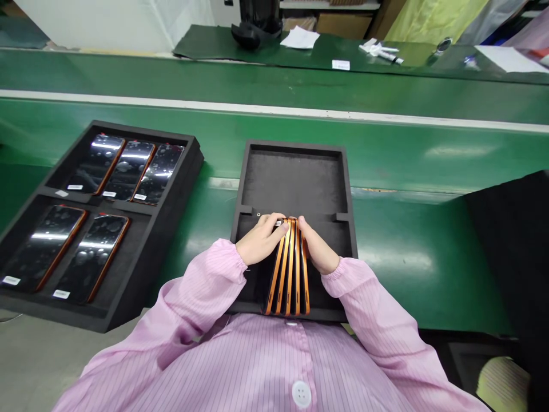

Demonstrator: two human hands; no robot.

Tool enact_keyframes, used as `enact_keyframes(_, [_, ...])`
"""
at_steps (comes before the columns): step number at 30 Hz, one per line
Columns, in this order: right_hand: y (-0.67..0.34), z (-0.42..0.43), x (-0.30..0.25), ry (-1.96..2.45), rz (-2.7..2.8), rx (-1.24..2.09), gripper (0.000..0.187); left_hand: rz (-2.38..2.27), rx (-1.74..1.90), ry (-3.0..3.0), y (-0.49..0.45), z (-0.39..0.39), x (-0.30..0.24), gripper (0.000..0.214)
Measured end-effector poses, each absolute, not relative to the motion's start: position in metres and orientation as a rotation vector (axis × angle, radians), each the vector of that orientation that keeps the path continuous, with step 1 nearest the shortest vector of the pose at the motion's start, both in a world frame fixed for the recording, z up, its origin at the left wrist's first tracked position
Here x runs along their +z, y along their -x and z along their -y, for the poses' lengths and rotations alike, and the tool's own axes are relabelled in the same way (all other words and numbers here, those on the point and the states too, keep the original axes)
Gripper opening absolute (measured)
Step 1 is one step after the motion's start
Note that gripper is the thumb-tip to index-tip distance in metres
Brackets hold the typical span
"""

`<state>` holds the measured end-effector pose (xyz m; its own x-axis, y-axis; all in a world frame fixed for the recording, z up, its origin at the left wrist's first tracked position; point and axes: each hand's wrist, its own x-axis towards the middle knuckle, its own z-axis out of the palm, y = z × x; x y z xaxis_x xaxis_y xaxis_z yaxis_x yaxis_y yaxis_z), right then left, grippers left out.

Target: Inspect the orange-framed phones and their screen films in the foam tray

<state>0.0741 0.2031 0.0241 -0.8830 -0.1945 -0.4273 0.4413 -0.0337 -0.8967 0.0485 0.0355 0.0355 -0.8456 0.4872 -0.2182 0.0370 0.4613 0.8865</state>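
Several phones [289, 274] with orange edges stand on their sides in a row, inside the near half of a black foam tray [295, 171]. They touch at their far ends and fan apart toward my body. On the left of the row, my left hand [263, 237] presses with its fingers closed round the far end of the phones. My right hand [316, 246] holds the same far end from the right side, its fingers mostly hidden behind the phones. Between them, both hands squeeze the row together.
To the left, another black foam tray [128, 280] holds several phones [96, 254] lying screen up with white labels. A dark box-like object [514, 240] stands at the right. Behind, a white strip [274, 109] crosses the green bench, and papers [300, 38] lie on a dark green mat.
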Motion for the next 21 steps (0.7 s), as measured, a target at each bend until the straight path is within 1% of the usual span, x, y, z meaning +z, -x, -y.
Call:
enact_keyframes(3, [-0.074, -0.204, 0.027, -0.291, -1.701, -1.934, 0.063, -2.153, 1.56, -0.35, -0.05, -0.04, 0.035, 0.037])
enact_keyframes(7, [-0.073, -0.209, 0.041, -0.219, -1.614, -1.885, 0.055, -1.784, 1.875, -0.125, -0.05, -0.044, 0.038, 0.035])
enact_keyframes(9, [-0.073, -0.211, 0.047, -0.173, -1.629, -1.851, 0.057, -1.627, 1.964, -0.039, -0.049, -0.044, 0.041, 0.033])
enact_keyframes(13, [-0.074, -0.212, 0.051, -0.138, -1.75, -1.758, 0.065, -1.539, 2.03, 0.001, -0.047, -0.042, 0.041, 0.032])
enact_keyframes(21, [-0.073, -0.212, 0.036, 0.001, -2.18, -1.596, 0.066, -1.503, 2.074, -0.032, -0.046, -0.041, 0.034, 0.027])
